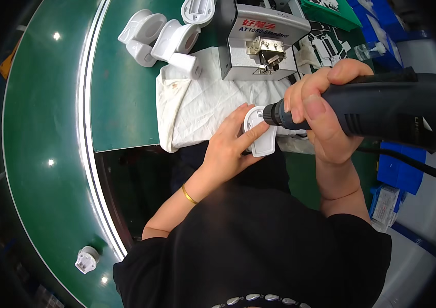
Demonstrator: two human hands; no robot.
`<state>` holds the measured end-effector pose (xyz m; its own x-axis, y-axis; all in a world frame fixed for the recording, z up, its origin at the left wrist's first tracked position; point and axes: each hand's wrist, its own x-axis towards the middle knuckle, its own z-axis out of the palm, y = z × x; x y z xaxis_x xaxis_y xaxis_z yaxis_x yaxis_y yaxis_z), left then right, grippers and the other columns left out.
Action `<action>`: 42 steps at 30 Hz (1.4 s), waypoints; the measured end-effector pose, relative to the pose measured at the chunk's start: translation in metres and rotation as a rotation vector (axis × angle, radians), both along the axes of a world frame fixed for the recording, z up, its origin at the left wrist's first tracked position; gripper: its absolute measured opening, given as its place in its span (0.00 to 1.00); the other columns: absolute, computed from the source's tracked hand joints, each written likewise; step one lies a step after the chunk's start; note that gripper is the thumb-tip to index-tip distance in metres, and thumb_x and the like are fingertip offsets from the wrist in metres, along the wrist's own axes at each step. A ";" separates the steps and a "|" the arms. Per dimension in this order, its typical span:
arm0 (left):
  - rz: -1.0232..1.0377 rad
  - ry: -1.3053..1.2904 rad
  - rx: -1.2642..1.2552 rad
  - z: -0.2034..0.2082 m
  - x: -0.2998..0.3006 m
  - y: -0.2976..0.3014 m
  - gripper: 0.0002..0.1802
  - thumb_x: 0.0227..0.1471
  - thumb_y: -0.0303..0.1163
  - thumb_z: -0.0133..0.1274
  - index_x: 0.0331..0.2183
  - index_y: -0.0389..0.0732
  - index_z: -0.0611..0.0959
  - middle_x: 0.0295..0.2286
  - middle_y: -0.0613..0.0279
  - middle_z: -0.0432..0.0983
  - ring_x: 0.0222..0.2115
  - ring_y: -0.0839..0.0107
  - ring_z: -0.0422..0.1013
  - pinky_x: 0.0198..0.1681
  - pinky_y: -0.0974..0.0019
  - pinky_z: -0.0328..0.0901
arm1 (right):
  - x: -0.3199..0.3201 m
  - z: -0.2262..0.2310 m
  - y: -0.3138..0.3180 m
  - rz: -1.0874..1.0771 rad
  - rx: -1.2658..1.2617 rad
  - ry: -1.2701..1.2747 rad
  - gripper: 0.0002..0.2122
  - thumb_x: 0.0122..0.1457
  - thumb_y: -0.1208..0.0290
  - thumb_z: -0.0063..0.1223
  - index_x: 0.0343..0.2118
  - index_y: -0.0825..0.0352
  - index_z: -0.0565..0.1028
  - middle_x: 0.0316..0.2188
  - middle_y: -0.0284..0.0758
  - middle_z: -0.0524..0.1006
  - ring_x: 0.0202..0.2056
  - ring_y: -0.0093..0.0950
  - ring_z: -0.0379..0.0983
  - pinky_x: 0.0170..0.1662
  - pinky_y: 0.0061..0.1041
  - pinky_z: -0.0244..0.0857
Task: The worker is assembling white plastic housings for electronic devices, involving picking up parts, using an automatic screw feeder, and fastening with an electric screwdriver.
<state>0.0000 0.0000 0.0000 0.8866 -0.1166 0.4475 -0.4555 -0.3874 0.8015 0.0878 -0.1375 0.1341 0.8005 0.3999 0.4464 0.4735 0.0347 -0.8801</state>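
Note:
My right hand [325, 105] is wrapped round a black corded electric screwdriver [382, 105], held level with its tip pointing left. That tip meets the round end of a white plastic housing [263, 146]. My left hand [232, 137] grips the housing from the left, its thumb lying across the near side and its fingers behind. Under the hands a white cloth [197, 118] covers the bench edge. Inside the housing's round end a recess shows; the exact spot the tip touches is partly hidden by the tool's nose.
A grey metal machine [264, 46] stands at the back, with white housings [177, 43] left of it. Flat white and black parts [328, 46] lie to its right, near a green bin [331, 13]. A conveyor [48, 128] carrying a small white part [87, 260] runs along the left. Blue bins [401, 167] stand right.

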 end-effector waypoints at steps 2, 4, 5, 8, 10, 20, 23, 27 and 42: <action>0.021 -0.014 0.038 0.003 -0.001 -0.001 0.39 0.28 0.26 0.72 0.50 0.47 0.81 0.53 0.44 0.68 0.52 0.45 0.68 0.51 0.53 0.68 | -0.004 0.001 0.003 -0.067 0.174 -0.005 0.20 0.51 0.81 0.63 0.46 0.77 0.68 0.28 0.35 0.75 0.25 0.17 0.70 0.31 0.16 0.64; 0.015 -0.041 0.072 -0.001 0.014 0.013 0.40 0.27 0.26 0.72 0.50 0.48 0.81 0.53 0.43 0.68 0.52 0.45 0.68 0.51 0.53 0.68 | 0.006 0.001 0.013 -0.038 0.137 -0.039 0.19 0.51 0.82 0.63 0.45 0.77 0.68 0.27 0.34 0.75 0.24 0.17 0.69 0.31 0.15 0.63; 0.013 -0.028 0.081 -0.001 0.014 0.012 0.40 0.27 0.26 0.72 0.50 0.49 0.81 0.53 0.43 0.68 0.52 0.45 0.68 0.51 0.54 0.68 | 0.007 0.004 0.012 -0.008 0.072 -0.035 0.18 0.51 0.82 0.63 0.44 0.77 0.69 0.27 0.33 0.75 0.24 0.16 0.69 0.31 0.14 0.63; 0.006 -0.040 0.071 -0.005 0.017 0.012 0.41 0.26 0.26 0.72 0.50 0.50 0.81 0.53 0.43 0.68 0.52 0.45 0.68 0.51 0.54 0.68 | 0.017 0.007 0.007 0.080 -0.124 -0.155 0.24 0.57 0.80 0.55 0.55 0.72 0.58 0.26 0.36 0.72 0.25 0.25 0.71 0.35 0.33 0.69; 0.007 -0.029 0.076 -0.003 0.017 0.014 0.41 0.26 0.26 0.72 0.50 0.50 0.81 0.53 0.43 0.68 0.52 0.46 0.68 0.51 0.54 0.68 | 0.018 0.005 0.007 0.085 -0.086 -0.146 0.23 0.58 0.81 0.53 0.54 0.72 0.58 0.26 0.36 0.72 0.25 0.26 0.71 0.34 0.33 0.69; 0.017 -0.029 0.090 -0.005 0.019 0.014 0.41 0.28 0.28 0.72 0.51 0.52 0.81 0.53 0.43 0.68 0.51 0.45 0.69 0.51 0.54 0.68 | 0.020 -0.005 0.020 0.014 0.193 -0.038 0.17 0.50 0.85 0.62 0.44 0.73 0.72 0.25 0.28 0.74 0.26 0.13 0.70 0.31 0.13 0.65; 0.020 -0.026 0.117 -0.004 0.015 0.015 0.41 0.28 0.28 0.72 0.51 0.52 0.81 0.53 0.43 0.67 0.50 0.46 0.69 0.51 0.54 0.68 | 0.015 -0.009 0.018 0.096 0.242 -0.004 0.20 0.56 0.84 0.52 0.51 0.75 0.62 0.26 0.37 0.74 0.24 0.25 0.71 0.32 0.32 0.70; 0.014 -0.031 0.118 -0.004 0.014 0.013 0.41 0.28 0.29 0.72 0.51 0.52 0.81 0.53 0.43 0.67 0.50 0.46 0.69 0.51 0.54 0.67 | 0.021 -0.003 0.009 -0.014 0.076 -0.038 0.22 0.54 0.85 0.53 0.52 0.76 0.61 0.26 0.37 0.74 0.24 0.25 0.71 0.33 0.31 0.71; 0.149 -0.133 0.377 0.019 0.013 0.010 0.38 0.33 0.29 0.69 0.51 0.54 0.80 0.59 0.46 0.60 0.60 0.46 0.58 0.58 0.48 0.62 | 0.129 -0.057 -0.191 -0.884 0.113 0.435 0.15 0.49 0.76 0.70 0.35 0.67 0.73 0.27 0.35 0.75 0.25 0.25 0.74 0.25 0.27 0.71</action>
